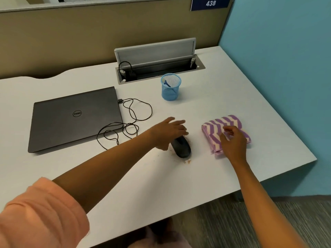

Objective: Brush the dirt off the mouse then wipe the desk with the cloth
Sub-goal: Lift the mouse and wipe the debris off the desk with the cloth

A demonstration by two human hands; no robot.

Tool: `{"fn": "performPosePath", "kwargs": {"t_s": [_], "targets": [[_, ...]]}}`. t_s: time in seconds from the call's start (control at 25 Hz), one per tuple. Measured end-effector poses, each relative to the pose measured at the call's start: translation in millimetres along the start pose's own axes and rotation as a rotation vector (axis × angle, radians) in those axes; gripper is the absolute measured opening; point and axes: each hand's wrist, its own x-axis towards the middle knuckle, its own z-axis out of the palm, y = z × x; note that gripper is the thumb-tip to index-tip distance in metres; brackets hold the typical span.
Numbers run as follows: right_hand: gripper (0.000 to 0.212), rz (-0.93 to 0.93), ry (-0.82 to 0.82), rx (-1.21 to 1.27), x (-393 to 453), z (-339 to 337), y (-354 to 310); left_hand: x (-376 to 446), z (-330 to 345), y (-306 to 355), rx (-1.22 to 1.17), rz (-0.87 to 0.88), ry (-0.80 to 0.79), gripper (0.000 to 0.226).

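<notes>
A peach-pink sleeve (pixel 35 215) fills the near-left corner, its bare forearm reaching out across the white bench (pixel 125 176). That left hand (pixel 170 130) rests over the far end of the black mouse (pixel 181 146), fingers straight and spread, not curled round it. The mouse lies near the middle of the bench, with brownish dirt crumbs (pixel 187 161) scattered just beside its near end. The right hand (pixel 232 140) hovers at the near edge of the folded cloth (pixel 226 130) — purple and cream zigzag stripes — with fingers loosely bent; whether they touch the fabric is hard to tell, and they grip nothing.

The closed grey laptop (pixel 71 119) on the left carries the round "DELL" logo, seen upside down. A black cable (pixel 132 115) plugs into its right side and coils loosely between laptop and mouse. Further back stands a blue mesh pen cup (pixel 170 87) with a blue handle leaning inside, and behind it a cable tray (pixel 159 67) sunk into the bench, its grey lid raised. A dark blue sign (pixel 210 3) on the partition reads "438".

The cloth lies near the bench's right edge, which runs beside the teal wall (pixel 277 68). Bare surface stretches from the mouse to the near edge — also between cup and cloth.
</notes>
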Motion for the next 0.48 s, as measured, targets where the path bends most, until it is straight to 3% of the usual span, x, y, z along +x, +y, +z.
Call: {"fn": "performPosePath", "kwargs": {"t_s": [0.36,0.48], "targets": [[0.089,-0.03,-0.174,-0.165,38.6,1.8,11.3,27.7,6.3,26.0,0.166,0.087,-0.085,0.08],[0.107,-0.036,-0.274,-0.461,40.8,22.2,13.8,29.3,10.0,27.0,0.166,0.093,-0.072,0.071]]}}
